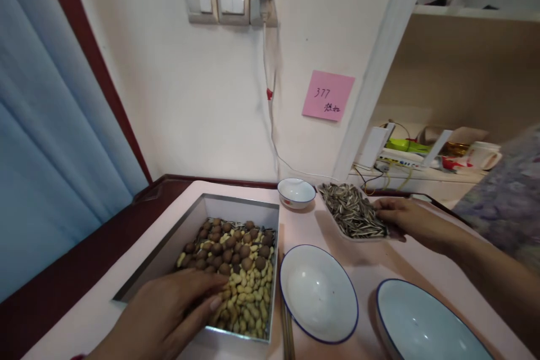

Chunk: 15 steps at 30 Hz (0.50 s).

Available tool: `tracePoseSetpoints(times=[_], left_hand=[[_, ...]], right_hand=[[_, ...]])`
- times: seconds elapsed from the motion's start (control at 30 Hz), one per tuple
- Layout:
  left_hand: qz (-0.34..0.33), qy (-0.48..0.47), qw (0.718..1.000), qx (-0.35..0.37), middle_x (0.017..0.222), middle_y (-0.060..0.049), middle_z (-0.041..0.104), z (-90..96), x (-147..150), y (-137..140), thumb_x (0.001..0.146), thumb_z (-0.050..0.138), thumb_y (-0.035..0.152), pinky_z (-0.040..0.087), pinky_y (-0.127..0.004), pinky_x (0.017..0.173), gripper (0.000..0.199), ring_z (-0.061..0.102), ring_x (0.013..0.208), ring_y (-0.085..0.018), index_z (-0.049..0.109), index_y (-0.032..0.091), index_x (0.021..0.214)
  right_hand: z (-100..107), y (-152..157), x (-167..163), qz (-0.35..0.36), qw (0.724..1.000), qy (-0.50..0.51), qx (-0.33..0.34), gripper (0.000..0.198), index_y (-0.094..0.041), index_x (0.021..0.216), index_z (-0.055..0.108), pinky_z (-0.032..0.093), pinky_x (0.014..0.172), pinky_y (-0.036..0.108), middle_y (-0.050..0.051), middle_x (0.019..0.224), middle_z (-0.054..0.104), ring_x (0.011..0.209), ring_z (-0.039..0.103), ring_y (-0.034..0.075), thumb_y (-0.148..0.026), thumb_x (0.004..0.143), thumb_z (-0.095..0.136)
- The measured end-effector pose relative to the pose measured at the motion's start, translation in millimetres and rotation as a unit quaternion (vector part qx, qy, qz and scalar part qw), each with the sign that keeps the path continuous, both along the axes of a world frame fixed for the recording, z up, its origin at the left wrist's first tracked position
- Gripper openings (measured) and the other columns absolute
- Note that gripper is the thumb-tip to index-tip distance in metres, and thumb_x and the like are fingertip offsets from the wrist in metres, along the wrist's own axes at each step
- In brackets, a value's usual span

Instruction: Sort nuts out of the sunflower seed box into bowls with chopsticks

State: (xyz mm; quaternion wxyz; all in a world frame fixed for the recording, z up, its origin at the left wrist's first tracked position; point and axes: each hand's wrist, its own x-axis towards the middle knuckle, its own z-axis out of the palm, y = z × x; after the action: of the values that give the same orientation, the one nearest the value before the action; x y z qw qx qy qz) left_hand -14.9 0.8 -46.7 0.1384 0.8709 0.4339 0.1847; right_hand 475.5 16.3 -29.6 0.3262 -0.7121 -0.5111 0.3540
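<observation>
My left hand (169, 309) reaches over the near edge of a square metal-rimmed box (181, 214). Its fingers stretch out, with the thumb apart from them, above the peanuts (253, 292); no held item shows. Round brown nuts (225, 247) lie across the middle of the box, and some dark seeds show at its back. On the right, my right hand (394, 216) grips the edge of a shallow tray (335, 225) heaped with striped sunflower seeds (354, 211). The tray is tilted, and the seeds cover most of its inside.
A small white bowl (296, 194) stands at the back, and two larger blue-rimmed bowls (318, 292) are in front. Chopsticks (288, 329) lie between box and bowl. A white cord (272, 124) runs down the wall. Floral fabric (506, 197) is at far right.
</observation>
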Motion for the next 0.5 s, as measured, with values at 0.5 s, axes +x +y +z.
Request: tracePoseSetpoints(times=[0.5], left_hand=[[0.120,-0.322,0.926,-0.157,0.144,-0.006,0.063,32.3,-36,-4,0.092,0.066,0.058,0.056,-0.038,0.103,0.049,0.061,0.129,-0.029,0.066,0.031,0.133]], right_hand=[[60,58,-221,0.206,0.895,-0.361,0.164,0.013,-0.017,0.089,0.059,0.042,0.062,0.027,0.007,0.083,0.069,0.076,0.067,0.019,-0.009,0.089,0.049]])
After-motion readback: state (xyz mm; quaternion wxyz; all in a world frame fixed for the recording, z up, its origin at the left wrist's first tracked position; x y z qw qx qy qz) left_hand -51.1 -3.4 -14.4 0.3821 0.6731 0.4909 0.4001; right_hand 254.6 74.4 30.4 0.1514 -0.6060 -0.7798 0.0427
